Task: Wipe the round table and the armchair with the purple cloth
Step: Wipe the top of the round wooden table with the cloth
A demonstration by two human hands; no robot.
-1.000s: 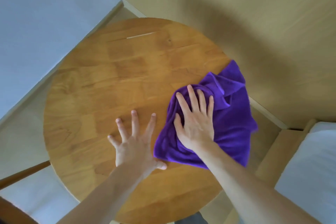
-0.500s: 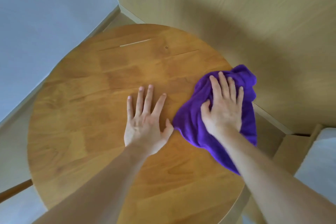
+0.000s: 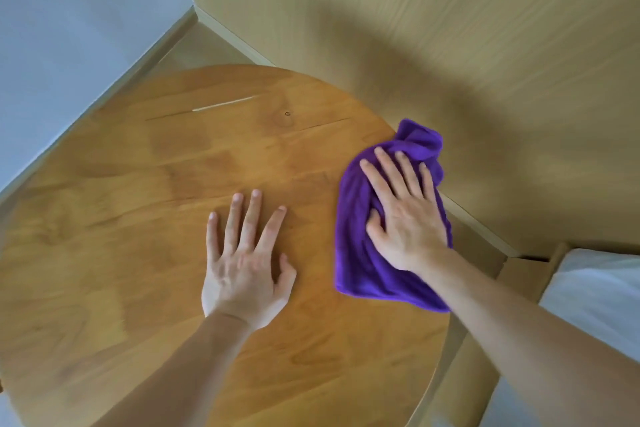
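1. Right hand flat, fingers spread, pressing cloth onto tabletop near its right edge.
2. Cloth's far end bunched past the rim.
3. Left hand flat on bare wood, holding nothing, beside cloth.

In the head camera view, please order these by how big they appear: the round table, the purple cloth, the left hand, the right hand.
1. round table, by far the largest.
2. purple cloth, partly covered by the right hand.
3. left hand and right hand: they look about alike, so I do not rank them.
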